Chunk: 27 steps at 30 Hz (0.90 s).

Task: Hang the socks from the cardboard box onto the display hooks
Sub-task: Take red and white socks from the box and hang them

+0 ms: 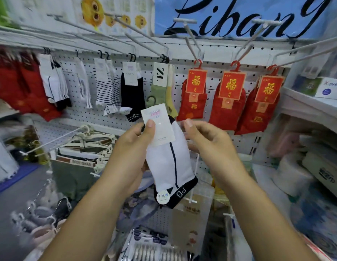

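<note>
Your left hand (pixel 137 144) gripped a white sock (pixel 169 162) with black trim, thumb pressed on its paper label (pixel 160 125). Your right hand (pixel 207 140) sat just beside the sock's right edge, fingers curled; contact was unclear. Behind, 3 red sock packs (pixel 226 108) hung from hooks (pixel 192 40) on the pegboard (pixel 213 76).

"PG" on white sock (pixel 169 162); "SPORTSMAN" on waistband (pixel 81 162)

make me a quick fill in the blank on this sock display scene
The left hand presses its ___ on the paper label. The sock it holds is mostly ___. The socks with gold-lettered cards hanging right of the green sock are ___.
Missing words: thumb; white; red.
</note>
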Each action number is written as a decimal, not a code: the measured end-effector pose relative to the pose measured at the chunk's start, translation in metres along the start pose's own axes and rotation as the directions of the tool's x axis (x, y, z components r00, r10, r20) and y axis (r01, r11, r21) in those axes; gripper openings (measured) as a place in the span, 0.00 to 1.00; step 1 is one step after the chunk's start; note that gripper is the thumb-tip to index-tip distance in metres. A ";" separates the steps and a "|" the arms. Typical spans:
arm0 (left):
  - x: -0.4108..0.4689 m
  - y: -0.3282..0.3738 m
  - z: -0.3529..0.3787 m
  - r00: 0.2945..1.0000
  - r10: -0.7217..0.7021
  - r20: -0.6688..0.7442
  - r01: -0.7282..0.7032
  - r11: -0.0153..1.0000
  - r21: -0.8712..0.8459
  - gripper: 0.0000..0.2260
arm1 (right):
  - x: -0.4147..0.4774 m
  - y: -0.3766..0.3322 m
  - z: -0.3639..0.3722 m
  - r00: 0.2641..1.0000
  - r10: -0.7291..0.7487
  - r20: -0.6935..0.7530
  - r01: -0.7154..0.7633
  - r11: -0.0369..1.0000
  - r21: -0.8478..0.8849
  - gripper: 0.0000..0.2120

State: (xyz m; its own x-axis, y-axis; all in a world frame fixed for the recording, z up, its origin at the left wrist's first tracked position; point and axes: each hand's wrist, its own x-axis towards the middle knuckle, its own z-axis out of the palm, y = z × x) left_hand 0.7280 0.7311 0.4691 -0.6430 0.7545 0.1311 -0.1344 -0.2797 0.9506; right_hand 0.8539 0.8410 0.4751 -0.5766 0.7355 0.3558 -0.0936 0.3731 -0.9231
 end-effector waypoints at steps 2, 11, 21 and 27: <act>-0.011 -0.001 -0.012 1.000 0.009 -0.012 -0.009 1.000 -0.002 0.11 | -0.008 -0.004 0.018 0.995 0.024 0.098 -0.025 1.000 0.016 0.13; -0.029 0.030 -0.107 0.996 0.063 -0.066 -0.058 0.996 0.069 0.14 | -0.015 -0.019 0.125 0.984 0.026 0.179 -0.050 0.990 0.135 0.10; -0.010 0.037 -0.268 0.977 -0.175 0.121 0.108 0.898 0.428 0.15 | 0.008 -0.012 0.264 0.986 0.162 -0.027 -0.144 0.935 0.323 0.12; 0.012 0.050 -0.329 0.976 -0.155 0.150 0.059 0.859 0.509 0.05 | 0.026 -0.001 0.317 0.961 0.227 -0.158 -0.164 0.927 0.338 0.10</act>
State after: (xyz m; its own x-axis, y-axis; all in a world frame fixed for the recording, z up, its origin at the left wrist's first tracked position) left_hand 0.4660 0.5309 0.4259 -0.4940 0.8692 0.0224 0.2305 0.1060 0.9673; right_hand 0.5819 0.6809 0.4390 -0.4468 0.8811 0.1550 -0.2663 0.0344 -0.9633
